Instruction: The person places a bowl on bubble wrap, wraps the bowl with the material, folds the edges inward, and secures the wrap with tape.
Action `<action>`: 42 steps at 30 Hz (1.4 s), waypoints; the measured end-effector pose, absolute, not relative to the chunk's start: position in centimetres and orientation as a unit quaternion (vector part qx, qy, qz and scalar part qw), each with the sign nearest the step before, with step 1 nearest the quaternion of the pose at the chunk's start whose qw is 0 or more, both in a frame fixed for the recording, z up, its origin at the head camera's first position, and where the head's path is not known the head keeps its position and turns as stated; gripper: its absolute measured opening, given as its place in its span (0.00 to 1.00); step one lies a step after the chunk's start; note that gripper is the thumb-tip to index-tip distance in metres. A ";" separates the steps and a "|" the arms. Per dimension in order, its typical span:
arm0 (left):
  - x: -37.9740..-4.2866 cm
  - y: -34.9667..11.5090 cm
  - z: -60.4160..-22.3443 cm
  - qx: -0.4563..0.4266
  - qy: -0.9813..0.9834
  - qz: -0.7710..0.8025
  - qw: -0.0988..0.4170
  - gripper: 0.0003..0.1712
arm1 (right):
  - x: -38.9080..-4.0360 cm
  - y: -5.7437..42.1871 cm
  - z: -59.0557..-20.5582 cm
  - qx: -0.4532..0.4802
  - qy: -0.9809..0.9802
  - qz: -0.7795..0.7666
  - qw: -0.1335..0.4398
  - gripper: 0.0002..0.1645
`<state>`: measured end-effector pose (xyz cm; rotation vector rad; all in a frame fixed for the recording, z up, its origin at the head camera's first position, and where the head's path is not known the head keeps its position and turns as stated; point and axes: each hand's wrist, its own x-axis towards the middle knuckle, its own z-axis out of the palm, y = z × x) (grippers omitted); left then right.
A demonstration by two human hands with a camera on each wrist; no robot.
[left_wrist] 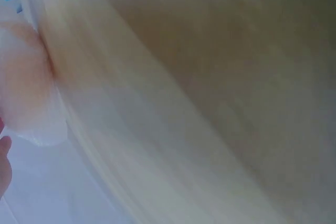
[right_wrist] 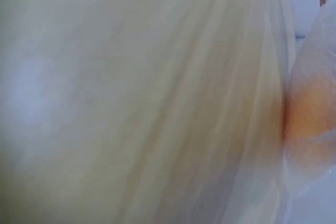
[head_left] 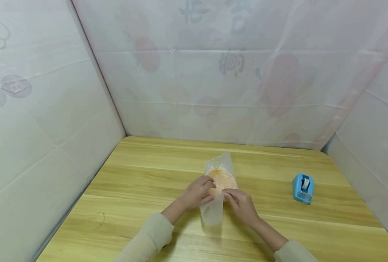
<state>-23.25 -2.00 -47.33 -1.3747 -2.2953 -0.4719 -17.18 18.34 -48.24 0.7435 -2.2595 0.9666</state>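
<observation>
A round, flat orange thing (head_left: 222, 179), its exact kind unclear through the plastic, lies on the wooden table inside translucent bubble wrap (head_left: 212, 214). One end of the wrap points toward the back, the other toward the front. At the left side my left hand (head_left: 198, 192) holds the wrap, with bent fingers over it and the thumb nearer the front. My right hand (head_left: 243, 207) pinches an edge of the wrap near the middle with thumb and forefinger. Only the left thumb (left_wrist: 4, 163) and a bit of finger show in the left wrist view, beside the wrapped thing (right_wrist: 312, 114) seen in the right wrist view.
A light blue tape dispenser (head_left: 303, 189) with a roll of tape stands on the right part of the wooden table (head_left: 131, 171). Pale printed cloth walls (head_left: 194, 83) rise behind the table and along both sides.
</observation>
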 end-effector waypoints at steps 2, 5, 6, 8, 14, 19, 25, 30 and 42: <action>-23.2 -2.1 -47.4 -0.488 -0.816 -0.195 0.243 0.15 | -17.4 18.3 -48.2 0.272 -0.842 0.367 0.286 0.08; -22.8 -2.4 -47.2 -0.487 -0.797 -0.243 0.261 0.10 | -17.6 18.1 -48.0 0.265 -0.840 0.375 0.290 0.08; -22.7 -2.6 -47.2 -0.493 -0.790 -0.260 0.256 0.13 | -17.7 18.1 -48.0 0.262 -0.840 0.374 0.292 0.08; -22.5 -3.1 -47.1 -0.510 -0.774 -0.287 0.243 0.24 | -17.8 18.0 -47.9 0.254 -0.842 0.374 0.294 0.08; -21.5 -4.3 -46.8 -0.564 -0.779 -0.171 0.215 0.40 | -17.8 17.8 -47.5 0.221 -0.852 0.373 0.292 0.05; -20.9 -4.3 -46.7 -0.550 -0.802 -0.069 0.222 0.29 | -17.7 17.9 -47.2 0.210 -0.859 0.374 0.278 0.05; -21.0 -4.0 -46.7 -0.495 -0.826 -0.228 0.145 0.15 | -17.7 18.0 -46.9 0.210 -0.857 0.393 0.259 0.05; -21.2 -3.7 -46.8 -0.410 -0.834 -0.364 0.062 0.18 | -17.7 18.2 -47.0 0.213 -0.845 0.409 0.270 0.06; -22.2 -2.3 -47.1 -0.316 -0.801 -0.508 0.026 0.13 | -16.8 18.1 -45.2 0.198 -0.823 0.470 0.250 0.05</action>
